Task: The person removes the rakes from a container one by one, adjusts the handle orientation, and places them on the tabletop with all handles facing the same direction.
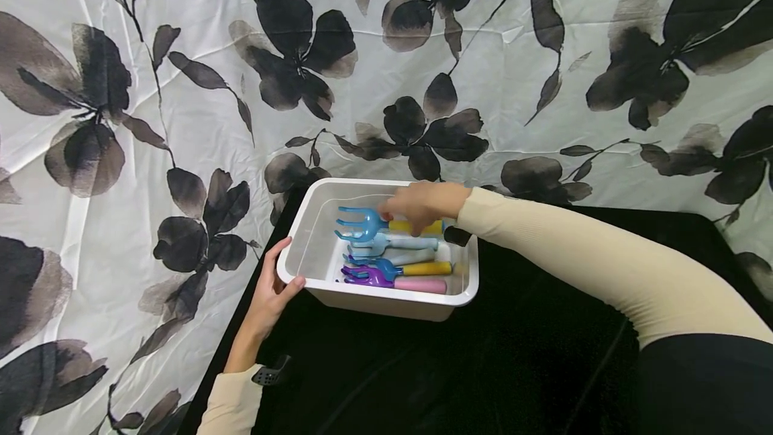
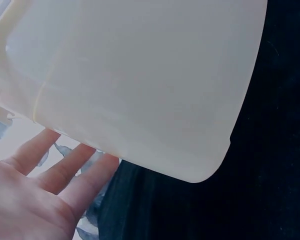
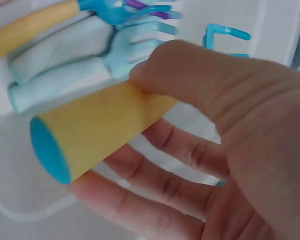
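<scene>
Bright blue plastic makes up the head of the fork (image 1: 367, 225) in the head view, its curved tines pointing away to the left of the right hand (image 1: 423, 201); its yellow handle (image 1: 431, 227) runs under that hand. The fork is within the white bin (image 1: 374, 304). Nearer the wearer than the right hand lie two pale forks (image 1: 407, 243), a second blue fork (image 1: 425, 268) with a yellow handle, and a purple fork (image 1: 421, 285) with a pink one. The left hand (image 1: 268, 297) touches the bin's corner with its thumb and fingers apart. Under the bin is black cloth (image 1: 513, 354).

The left wrist view adds the left palm and the smooth outer wall beyond it: three fingers, straight and spread, meet the bin's edge with their tips.

The right wrist view shows the grip that the head view covers: the right hand pinches the handle, thumb above, fingers beneath. The handle widens towards a round, flat blue end, seen face-on only here. The pale forks lie just beyond the thumb.
</scene>
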`<act>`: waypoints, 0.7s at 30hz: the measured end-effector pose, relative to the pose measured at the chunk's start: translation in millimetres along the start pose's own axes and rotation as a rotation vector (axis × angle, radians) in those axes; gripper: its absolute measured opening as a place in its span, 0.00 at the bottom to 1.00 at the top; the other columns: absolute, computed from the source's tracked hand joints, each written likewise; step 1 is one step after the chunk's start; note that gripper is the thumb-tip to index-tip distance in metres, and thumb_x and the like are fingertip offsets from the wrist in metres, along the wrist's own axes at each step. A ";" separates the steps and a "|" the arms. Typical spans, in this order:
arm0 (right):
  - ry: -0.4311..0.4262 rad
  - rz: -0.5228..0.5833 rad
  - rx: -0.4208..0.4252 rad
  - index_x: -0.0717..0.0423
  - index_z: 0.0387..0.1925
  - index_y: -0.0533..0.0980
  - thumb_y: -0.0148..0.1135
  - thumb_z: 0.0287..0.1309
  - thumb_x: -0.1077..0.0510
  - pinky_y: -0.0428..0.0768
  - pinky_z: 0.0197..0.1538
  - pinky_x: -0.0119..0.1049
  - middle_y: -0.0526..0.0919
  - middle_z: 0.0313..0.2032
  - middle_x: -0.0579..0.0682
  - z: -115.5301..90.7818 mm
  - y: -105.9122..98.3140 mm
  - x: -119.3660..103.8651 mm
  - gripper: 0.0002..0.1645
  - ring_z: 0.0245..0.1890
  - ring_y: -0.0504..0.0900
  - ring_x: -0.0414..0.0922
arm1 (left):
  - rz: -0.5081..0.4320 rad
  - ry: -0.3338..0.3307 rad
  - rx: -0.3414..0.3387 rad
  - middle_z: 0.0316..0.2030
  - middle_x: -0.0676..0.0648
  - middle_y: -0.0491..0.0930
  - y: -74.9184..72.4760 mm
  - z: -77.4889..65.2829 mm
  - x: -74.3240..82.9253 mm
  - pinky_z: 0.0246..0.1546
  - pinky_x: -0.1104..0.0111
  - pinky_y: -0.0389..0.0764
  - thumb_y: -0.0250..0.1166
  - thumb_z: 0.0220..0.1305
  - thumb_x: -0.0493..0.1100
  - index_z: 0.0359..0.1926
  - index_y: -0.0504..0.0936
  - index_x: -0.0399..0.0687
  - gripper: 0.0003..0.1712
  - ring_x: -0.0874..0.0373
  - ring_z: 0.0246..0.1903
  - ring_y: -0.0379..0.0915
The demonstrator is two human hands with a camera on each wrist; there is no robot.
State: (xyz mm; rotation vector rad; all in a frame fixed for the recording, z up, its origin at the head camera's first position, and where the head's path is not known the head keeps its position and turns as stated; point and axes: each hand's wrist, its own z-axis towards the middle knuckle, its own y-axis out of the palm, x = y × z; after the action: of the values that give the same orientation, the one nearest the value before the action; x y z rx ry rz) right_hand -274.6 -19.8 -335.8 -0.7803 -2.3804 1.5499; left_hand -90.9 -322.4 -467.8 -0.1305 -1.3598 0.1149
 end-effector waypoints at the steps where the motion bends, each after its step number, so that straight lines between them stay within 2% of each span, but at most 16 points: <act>1: -0.009 0.003 0.021 0.46 0.59 0.73 0.73 0.56 0.61 0.77 0.38 0.40 0.82 0.47 0.50 -7.4 -5.5 -0.9 0.30 0.39 0.77 0.47 | -0.005 0.002 -0.001 0.72 0.41 0.58 0.5 0.2 0.2 0.54 0.71 0.78 0.61 0.67 0.29 0.79 0.53 0.51 0.45 0.37 0.62 0.65; 6: -0.036 0.037 0.155 0.44 0.57 0.73 0.73 0.56 0.59 0.75 0.33 0.40 0.81 0.33 0.48 -49.5 -29.1 -1.5 0.28 0.31 0.77 0.47 | -0.028 0.008 -0.006 0.71 0.40 0.60 1.9 -2.0 2.4 0.53 0.71 0.78 0.61 0.66 0.28 0.79 0.53 0.49 0.45 0.39 0.61 0.67; 12: 0.016 0.085 0.310 0.43 0.57 0.75 0.74 0.55 0.58 0.79 0.33 0.41 0.84 0.35 0.47 -102.2 -41.7 11.1 0.29 0.31 0.79 0.46 | -0.061 0.000 -0.022 0.69 0.38 0.60 -0.2 -5.7 6.3 0.51 0.68 0.81 0.59 0.67 0.28 0.79 0.53 0.49 0.44 0.41 0.59 0.70; 18: 0.120 0.193 0.417 0.48 0.56 0.74 0.74 0.55 0.63 0.82 0.33 0.40 0.84 0.36 0.50 -153.4 -28.6 40.1 0.28 0.29 0.81 0.45 | -0.097 0.004 -0.038 0.68 0.37 0.59 -3.7 -7.3 7.7 0.48 0.66 0.82 0.57 0.68 0.27 0.79 0.53 0.47 0.43 0.51 0.55 0.74; 21: 0.207 0.252 0.472 0.50 0.56 0.74 0.74 0.53 0.64 0.84 0.33 0.40 0.83 0.35 0.50 -179.3 -12.8 56.1 0.29 0.31 0.84 0.45 | -0.096 0.006 -0.039 0.68 0.38 0.59 -5.3 -7.8 6.3 0.48 0.66 0.82 0.57 0.68 0.26 0.79 0.53 0.46 0.42 0.50 0.55 0.74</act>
State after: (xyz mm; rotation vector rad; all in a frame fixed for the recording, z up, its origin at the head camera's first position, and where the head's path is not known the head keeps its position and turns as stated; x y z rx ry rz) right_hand -248.2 147.5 -253.5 -1.0884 -1.7223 1.9141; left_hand -81.9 -326.9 -462.4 -0.0981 -1.3605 0.0071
